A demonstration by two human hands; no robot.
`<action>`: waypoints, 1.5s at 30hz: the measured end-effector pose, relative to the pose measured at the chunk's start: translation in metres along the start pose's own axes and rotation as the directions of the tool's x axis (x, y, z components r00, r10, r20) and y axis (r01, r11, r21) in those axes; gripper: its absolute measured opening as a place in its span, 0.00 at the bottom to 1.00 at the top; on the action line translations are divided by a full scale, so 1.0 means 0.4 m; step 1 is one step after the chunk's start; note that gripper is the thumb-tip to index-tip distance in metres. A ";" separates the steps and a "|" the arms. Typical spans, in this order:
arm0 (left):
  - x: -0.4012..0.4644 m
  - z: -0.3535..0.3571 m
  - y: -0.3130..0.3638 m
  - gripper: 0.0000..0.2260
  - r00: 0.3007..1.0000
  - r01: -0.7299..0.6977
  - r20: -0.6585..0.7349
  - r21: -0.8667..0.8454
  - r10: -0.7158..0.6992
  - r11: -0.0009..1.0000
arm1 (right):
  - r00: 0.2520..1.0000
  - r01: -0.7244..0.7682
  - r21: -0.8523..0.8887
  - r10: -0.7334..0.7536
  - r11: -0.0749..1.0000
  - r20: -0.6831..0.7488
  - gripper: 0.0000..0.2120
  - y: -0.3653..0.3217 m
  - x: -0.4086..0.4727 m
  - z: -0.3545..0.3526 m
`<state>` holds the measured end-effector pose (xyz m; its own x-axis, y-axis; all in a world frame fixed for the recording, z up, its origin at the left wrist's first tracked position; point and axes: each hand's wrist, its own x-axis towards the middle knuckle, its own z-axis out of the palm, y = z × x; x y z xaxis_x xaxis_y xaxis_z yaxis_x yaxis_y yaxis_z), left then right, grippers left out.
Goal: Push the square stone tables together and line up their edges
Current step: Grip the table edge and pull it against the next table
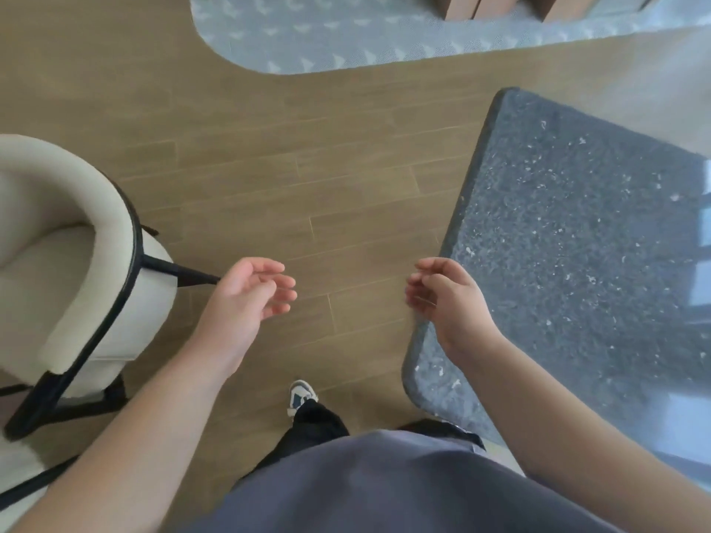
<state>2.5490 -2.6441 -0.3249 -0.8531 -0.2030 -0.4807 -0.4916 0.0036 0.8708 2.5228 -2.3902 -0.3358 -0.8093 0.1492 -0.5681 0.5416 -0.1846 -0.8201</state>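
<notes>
One dark speckled stone table with rounded corners fills the right side of the head view; its left edge runs from far centre to near my waist. No second stone table is in view. My right hand hovers over that left edge near the table's near corner, fingers loosely curled, holding nothing. My left hand hangs in the air over the wooden floor, well left of the table, fingers relaxed and slightly bent, holding nothing.
A cream upholstered chair with a black metal frame stands at the left, close to my left forearm. A pale grey patterned rug lies at the far side, with brown furniture legs on it. Wooden floor lies between chair and table.
</notes>
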 end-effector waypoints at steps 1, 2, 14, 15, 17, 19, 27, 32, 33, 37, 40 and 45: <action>0.023 -0.026 0.024 0.12 1.000 -0.010 0.012 0.003 0.010 1.000 | 1.000 0.003 0.010 -0.003 1.000 -0.019 0.12 -0.008 0.002 0.037; 0.042 -0.046 0.046 0.12 1.000 -0.018 0.022 -0.005 0.019 1.000 | 0.999 0.010 0.014 -0.009 1.000 -0.031 0.12 -0.016 0.002 0.069; 0.246 -0.083 0.265 0.12 0.988 -0.080 0.127 -0.063 0.088 0.995 | 0.983 0.144 0.062 -0.136 0.988 -0.125 0.13 -0.150 0.064 0.184; 0.274 -0.077 0.284 0.11 0.986 -0.086 0.135 -0.058 0.093 0.995 | 0.980 0.155 0.071 -0.144 0.985 -0.140 0.13 -0.164 0.084 0.183; 0.337 -0.059 0.321 0.11 0.982 -0.091 0.161 -0.044 0.096 0.995 | 0.975 0.169 0.082 -0.154 0.982 -0.163 0.14 -0.195 0.135 0.181; 0.407 -0.031 0.361 0.12 0.977 -0.098 0.188 -0.022 0.101 0.995 | 0.970 0.176 0.101 -0.155 0.979 -0.185 0.14 -0.234 0.204 0.180; 0.769 0.127 0.580 0.12 0.963 -0.144 0.237 0.035 0.132 0.989 | 0.969 0.171 0.143 -0.140 0.975 -0.203 0.12 -0.472 0.589 0.210; 0.977 0.222 0.749 0.12 0.954 -0.182 0.244 0.010 0.174 0.983 | 0.965 0.206 0.110 -0.183 0.972 -0.190 0.13 -0.672 0.781 0.243; 1.012 0.237 0.776 0.12 0.952 -0.187 0.247 0.004 0.181 0.982 | 0.964 0.210 0.107 -0.187 0.972 -0.191 0.14 -0.705 0.811 0.250; 1.151 0.285 0.855 0.11 0.942 -0.182 0.285 -0.007 0.176 0.983 | 0.962 0.218 0.100 -0.196 0.971 -0.191 0.14 -0.806 0.930 0.274; 1.280 0.328 0.907 0.11 0.937 -0.171 0.308 -0.011 0.166 0.985 | 0.954 0.209 0.104 -0.179 0.973 -0.241 0.14 -0.869 1.037 0.290; 1.520 0.434 1.017 0.11 0.886 -0.192 0.429 -0.002 0.174 0.981 | 0.933 0.218 0.142 -0.163 0.966 -0.322 0.15 -0.969 1.226 0.338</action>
<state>1.7998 -2.5961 -0.2807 -0.9168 0.2405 -0.3187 -0.3184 0.0410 0.9471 1.8851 -2.3769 -0.2873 -0.7699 0.4823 -0.4180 0.3142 -0.2838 -0.9060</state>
